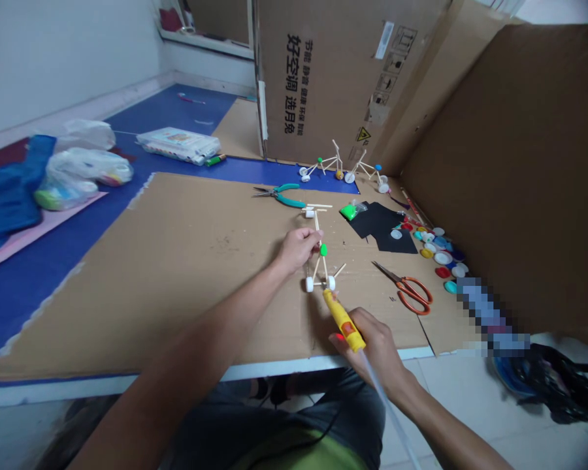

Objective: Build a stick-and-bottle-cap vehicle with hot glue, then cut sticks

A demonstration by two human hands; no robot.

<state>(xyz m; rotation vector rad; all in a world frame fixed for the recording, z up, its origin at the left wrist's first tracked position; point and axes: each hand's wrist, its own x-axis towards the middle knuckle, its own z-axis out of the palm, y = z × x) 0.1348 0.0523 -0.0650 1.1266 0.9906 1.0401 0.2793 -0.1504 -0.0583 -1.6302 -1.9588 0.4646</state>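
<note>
My left hand [298, 249] pinches the frame of a small stick tricycle model [317, 222] made of thin wooden sticks. A green piece [324, 249] sits on its frame beside my fingers, and white wheels [309, 284] stand at its near end. My right hand [376, 339] is wrapped around a yellow hot glue gun [340, 316], with a long translucent glue stick [383, 395] trailing out of its back. The gun's nozzle reaches the near right wheel; whether it touches cannot be made out.
Teal pliers [287, 194] lie beyond the model, and orange-handled scissors [411, 294] to its right. Further right are black sheets [389, 228] and several bottle caps [441, 258]. Two similar stick models [323, 164] stand by the cardboard box [343, 85]. Plastic bags [85, 170] lie at left.
</note>
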